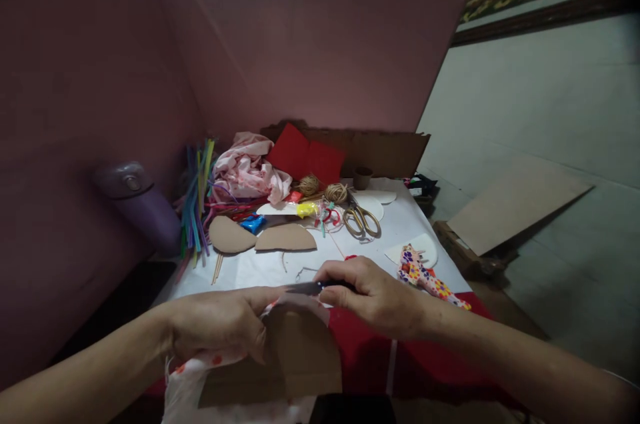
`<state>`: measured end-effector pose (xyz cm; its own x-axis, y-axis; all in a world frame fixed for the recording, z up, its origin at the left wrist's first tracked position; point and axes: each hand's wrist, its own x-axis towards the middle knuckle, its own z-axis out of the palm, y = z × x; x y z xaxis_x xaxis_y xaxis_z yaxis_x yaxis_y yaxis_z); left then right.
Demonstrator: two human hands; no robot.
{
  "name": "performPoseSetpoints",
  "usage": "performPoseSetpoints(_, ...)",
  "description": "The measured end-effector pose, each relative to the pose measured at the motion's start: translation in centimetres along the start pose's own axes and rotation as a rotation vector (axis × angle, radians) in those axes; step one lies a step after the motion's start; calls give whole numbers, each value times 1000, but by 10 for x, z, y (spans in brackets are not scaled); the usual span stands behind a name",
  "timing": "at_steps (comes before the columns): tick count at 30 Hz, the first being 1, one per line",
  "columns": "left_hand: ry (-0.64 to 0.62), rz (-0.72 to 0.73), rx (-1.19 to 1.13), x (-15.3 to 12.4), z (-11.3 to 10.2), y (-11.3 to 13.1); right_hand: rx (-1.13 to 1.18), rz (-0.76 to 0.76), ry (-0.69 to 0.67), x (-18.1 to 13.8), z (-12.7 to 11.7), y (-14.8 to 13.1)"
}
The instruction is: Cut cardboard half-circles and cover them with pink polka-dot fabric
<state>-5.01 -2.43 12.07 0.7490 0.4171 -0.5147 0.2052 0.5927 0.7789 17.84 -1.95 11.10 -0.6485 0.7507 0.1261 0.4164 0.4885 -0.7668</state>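
My left hand (pixel 220 321) is closed on a rounded brown cardboard piece (pixel 295 357) wrapped at its edge in white fabric with red spots (pixel 187 377). My right hand (pixel 373 291) is closed on a thin dark tool (pixel 313 287), a pen or blade I cannot tell, whose tip rests at the top edge of the cardboard by my left thumb. Both hands are near the table's front edge, above a red cloth (pixel 375 357).
On the white table (pixel 270 267) lie two cardboard cutouts (pixel 260 237), gold scissors (pixel 361 219), twine balls (pixel 336 193), coloured straws (pixel 196 204), pink cloth (pixel 247 171), red felt (pixel 305 156), a floral fabric strip (pixel 427 277). A purple bottle (pixel 137 201) is at left; a cardboard sheet (pixel 515 201) lies on the floor at right.
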Motion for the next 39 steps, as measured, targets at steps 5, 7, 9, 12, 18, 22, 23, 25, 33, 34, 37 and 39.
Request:
performPoseSetpoints(5,109,-12,102,3,-3,20,-47,1,-4,1,-13,2)
performPoseSetpoints(7,111,-5,118,6,-4,24,-74,1,13,2,-17,3)
performPoseSetpoints(9,96,1,122,8,-6,27,-104,3,33,2,-20,5)
performPoseSetpoints(12,41,0,134,11,-7,30,-135,19,40,1,-25,8)
performPoseSetpoints(18,20,-3,115,12,-12,24,-144,38,-25,0,-30,10)
performPoseSetpoints(22,58,-3,92,14,-12,18,-178,29,-15,4,-27,4)
performPoseSetpoints(23,68,-11,96,15,-12,18,-182,30,-12,4,-26,2)
performPoseSetpoints(25,78,-20,103,14,-11,17,-181,32,-7,5,-24,0)
performPoseSetpoints(33,-19,21,150,7,-5,23,249,-2,164,7,-11,14)
performPoseSetpoints(34,-26,34,150,5,-5,24,329,5,211,7,-10,18)
performPoseSetpoints(37,-8,91,80,1,-8,21,482,79,316,3,-7,28)
performPoseSetpoints(39,30,156,11,-1,-11,13,541,160,317,-1,0,35)
